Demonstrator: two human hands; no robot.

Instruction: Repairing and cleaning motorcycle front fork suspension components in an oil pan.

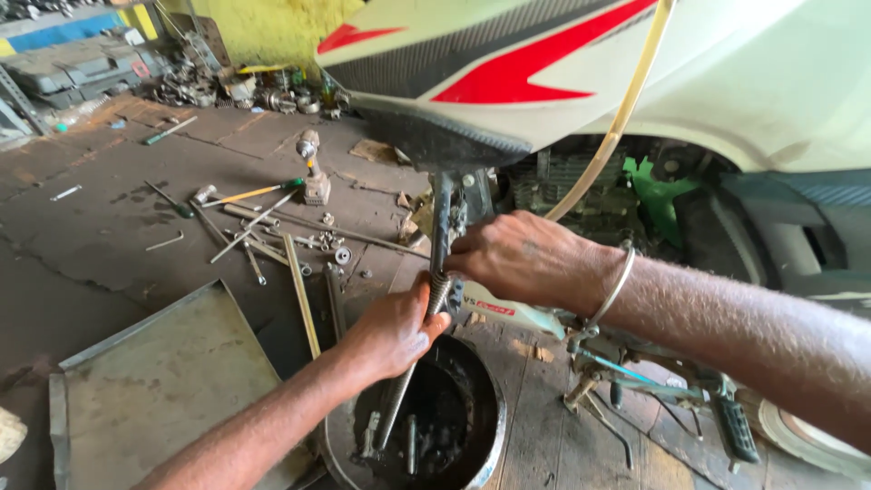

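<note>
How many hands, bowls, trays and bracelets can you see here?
Hands: 2, left hand and right hand, both on the long metal rod with a spring
Round metal bowl: 1
Flat metal tray: 1
Metal bracelet: 1
Total: 5

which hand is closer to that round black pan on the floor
Left. The left hand grips a long rod just above the pan's rim; the right hand is higher, farther from it, by the motorcycle.
</note>
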